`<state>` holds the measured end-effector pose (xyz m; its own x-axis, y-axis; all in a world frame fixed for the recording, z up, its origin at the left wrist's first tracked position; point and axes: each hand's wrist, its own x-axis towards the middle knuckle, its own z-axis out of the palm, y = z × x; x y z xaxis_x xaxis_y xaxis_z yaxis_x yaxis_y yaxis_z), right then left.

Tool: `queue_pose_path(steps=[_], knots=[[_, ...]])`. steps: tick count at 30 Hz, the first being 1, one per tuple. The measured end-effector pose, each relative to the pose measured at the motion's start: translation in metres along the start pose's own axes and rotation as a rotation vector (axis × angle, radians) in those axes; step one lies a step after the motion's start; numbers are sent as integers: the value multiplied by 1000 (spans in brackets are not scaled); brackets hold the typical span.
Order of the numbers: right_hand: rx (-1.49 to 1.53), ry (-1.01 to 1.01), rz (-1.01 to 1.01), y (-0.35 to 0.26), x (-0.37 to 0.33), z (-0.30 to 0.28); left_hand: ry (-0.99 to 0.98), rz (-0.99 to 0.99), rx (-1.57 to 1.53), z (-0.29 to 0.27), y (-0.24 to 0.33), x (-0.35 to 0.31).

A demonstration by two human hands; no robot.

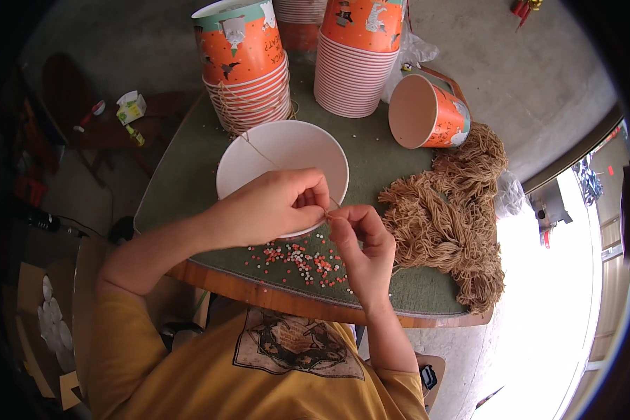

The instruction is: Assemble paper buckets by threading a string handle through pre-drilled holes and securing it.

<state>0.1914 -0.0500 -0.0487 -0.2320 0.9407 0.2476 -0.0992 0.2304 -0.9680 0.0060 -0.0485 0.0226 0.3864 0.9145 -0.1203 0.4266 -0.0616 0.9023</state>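
Note:
A paper bucket with a white inside (315,150) stands before me, its mouth facing up. A thin length of tan twine (257,151) runs across its inside from the far left of the rim toward my fingers. My left hand (276,203) reaches over the near side of the bucket, thumb and fingertips pinched on the twine. Just outside the near right rim, my right hand (362,241) pinches the twine too, its fingertips meeting the left ones. The exact loop or knot between them is too small to make out.
A heap of tan twine (444,220) covers the table's right side. An orange bucket (449,120) lies tipped behind it. Tall bucket stacks stand at the back; the left stack (248,91) has twine hanging around it. Small orange and white paper dots (302,262) litter the green tabletop (178,182).

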Motion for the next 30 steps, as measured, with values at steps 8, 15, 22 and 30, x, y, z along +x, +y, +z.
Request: queue_pose_path(steps=[8,15,22,30], knots=[[-205,-20,-93,-4,7,-3,383,587,644,19,-7,2],[-110,-9,-9,-3,7,-1,225,317,354,13,-7,-2],[-157,-9,-34,-4,5,3,291,417,428,15,-10,0],[-378,11,-281,3,4,5,383,405,405,24,-15,-4]])
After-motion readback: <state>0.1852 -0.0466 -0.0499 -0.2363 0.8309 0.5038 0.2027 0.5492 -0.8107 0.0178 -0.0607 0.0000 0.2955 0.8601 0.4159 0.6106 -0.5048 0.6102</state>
